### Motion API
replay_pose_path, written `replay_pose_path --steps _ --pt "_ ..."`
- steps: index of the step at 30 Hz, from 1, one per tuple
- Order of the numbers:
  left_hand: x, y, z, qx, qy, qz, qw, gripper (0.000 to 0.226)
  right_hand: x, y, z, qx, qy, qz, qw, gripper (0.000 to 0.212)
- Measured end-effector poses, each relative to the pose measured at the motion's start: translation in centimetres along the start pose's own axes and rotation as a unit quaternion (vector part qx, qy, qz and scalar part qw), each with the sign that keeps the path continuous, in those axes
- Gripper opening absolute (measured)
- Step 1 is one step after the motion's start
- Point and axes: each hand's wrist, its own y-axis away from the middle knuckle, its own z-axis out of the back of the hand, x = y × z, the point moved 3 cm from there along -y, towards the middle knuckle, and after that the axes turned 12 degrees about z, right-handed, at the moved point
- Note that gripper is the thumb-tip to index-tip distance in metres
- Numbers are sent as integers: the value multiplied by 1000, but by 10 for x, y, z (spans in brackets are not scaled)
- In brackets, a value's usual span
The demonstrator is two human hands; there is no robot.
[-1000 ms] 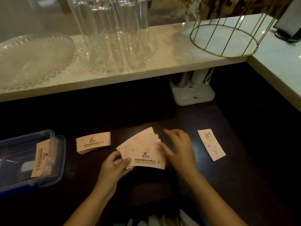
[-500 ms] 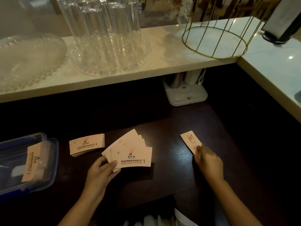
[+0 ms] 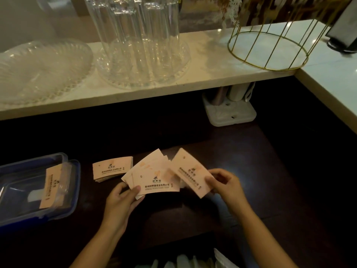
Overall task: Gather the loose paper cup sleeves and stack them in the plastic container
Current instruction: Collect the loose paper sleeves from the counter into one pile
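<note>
My left hand [image 3: 120, 200] grips a fanned bunch of pale orange paper cup sleeves [image 3: 152, 176] above the dark counter. My right hand [image 3: 225, 183] pinches a single sleeve [image 3: 188, 170] by its lower right corner, held tilted right beside the fan and overlapping its edge. A small neat pile of sleeves [image 3: 112, 169] lies on the counter to the left of the fan. Further left stands the clear plastic container [image 3: 11, 171] with a blue rim, and one sleeve [image 3: 52, 185] stands on edge inside it.
A pale stone shelf [image 3: 202, 74] runs above the counter with a glass dish [image 3: 38, 68], tall clear glasses [image 3: 139, 39] on a glass tray and a gold wire basket [image 3: 270, 47]. A white holder [image 3: 229, 113] sits under the shelf. White plastic items [image 3: 193, 262] show at the bottom edge.
My right hand went right to the lone sleeve on the counter, picked it up and brought it left to the fan. My left hand kept holding the fanned sleeves.
</note>
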Motion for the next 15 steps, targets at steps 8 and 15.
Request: replay_pose_path --steps 8,15 --pt "-7 13 -10 43 -69 -72 994 22 11 -5 -46 103 174 48 978 25" --pt "-6 15 -7 55 -93 -92 990 33 -4 -3 -62 69 129 30 989 98"
